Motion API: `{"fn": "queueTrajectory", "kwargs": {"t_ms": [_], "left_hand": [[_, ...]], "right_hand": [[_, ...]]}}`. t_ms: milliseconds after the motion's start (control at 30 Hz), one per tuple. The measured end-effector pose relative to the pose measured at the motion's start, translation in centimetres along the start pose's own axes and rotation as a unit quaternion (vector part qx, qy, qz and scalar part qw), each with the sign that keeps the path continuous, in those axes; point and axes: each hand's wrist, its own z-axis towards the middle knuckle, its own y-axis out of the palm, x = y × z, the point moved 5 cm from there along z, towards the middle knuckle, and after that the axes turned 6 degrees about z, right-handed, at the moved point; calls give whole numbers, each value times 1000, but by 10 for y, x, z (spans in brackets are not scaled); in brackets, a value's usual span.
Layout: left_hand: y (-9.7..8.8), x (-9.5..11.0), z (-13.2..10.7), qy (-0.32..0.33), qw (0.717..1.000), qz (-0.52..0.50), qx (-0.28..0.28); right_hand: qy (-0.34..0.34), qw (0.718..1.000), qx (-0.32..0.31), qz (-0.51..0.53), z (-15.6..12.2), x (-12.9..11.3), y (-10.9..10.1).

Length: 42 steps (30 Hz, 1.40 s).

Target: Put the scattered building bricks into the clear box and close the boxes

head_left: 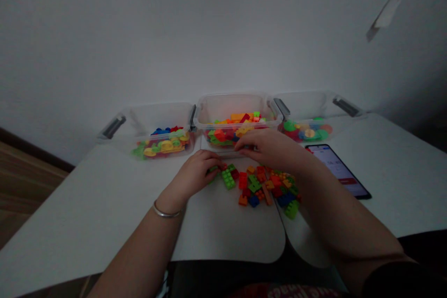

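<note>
My left hand is curled, fingers closed on a small green brick at the edge of the brick pile on the tabletop. My right hand lies palm down over the pile's far side, just before the middle bin; I cannot tell whether it grips anything. The writing on the lit phone is too small to read.

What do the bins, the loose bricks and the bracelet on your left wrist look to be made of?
Bins: likely clear, smooth plastic; the contents show through the walls.
Bricks: moulded hard plastic in solid bright colours, with studs on top; the gloss is hard to judge in this dim light.
Bracelet: a thin, silvery band with a faint glint, probably metal.
</note>
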Motion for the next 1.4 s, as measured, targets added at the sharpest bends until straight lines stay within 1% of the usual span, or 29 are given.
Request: {"fn": "queueTrajectory", "kwargs": {"t_ms": [67, 133, 267, 400, 533, 667, 800, 933, 1100, 1233, 1300, 1400], "left_hand": [[-1, 0, 0, -5, 1000, 7, 2], [-2, -1, 0, -9, 1000, 8, 5], [-2, -2, -1, -10, 1000, 9, 9], [0, -3, -2, -9, 1000, 6, 9], [1, -2, -2, -7, 1000, 5, 9], [0, -2, -2, -7, 1000, 0, 8], [-1, -1, -2, -1, 1000, 0, 8], [0, -2, -1, 2, 1000, 5, 11], [1, -2, -2, 4, 1000, -7, 12], [0, -2, -2, 5, 1000, -12, 13], [0, -1, -1, 7, 1000, -11, 15], [-1, -1, -1, 7, 1000, -9, 11]], "right_hand": [[4, 996, -81, -26, 3, 2, 17], [11, 991, -126, -41, 7, 4, 32], [9, 987, -146, -65, 12, 5, 54], [18, 983, -153, -99, 13, 6, 65], [37, 981, -153, -114, 15, 5, 68], [55, 981, -154, -101, 16, 5, 68], [53, 985, -139, -89, 19, 3, 67], [73, 985, -136, -76, 23, 6, 68], [57, 990, -119, -45, 25, 9, 72], [68, 993, -95, -22, 26, 12, 75], [66, 993, -96, -22, 27, 12, 76], [53, 992, -115, -26, 27, 10, 77]]}}
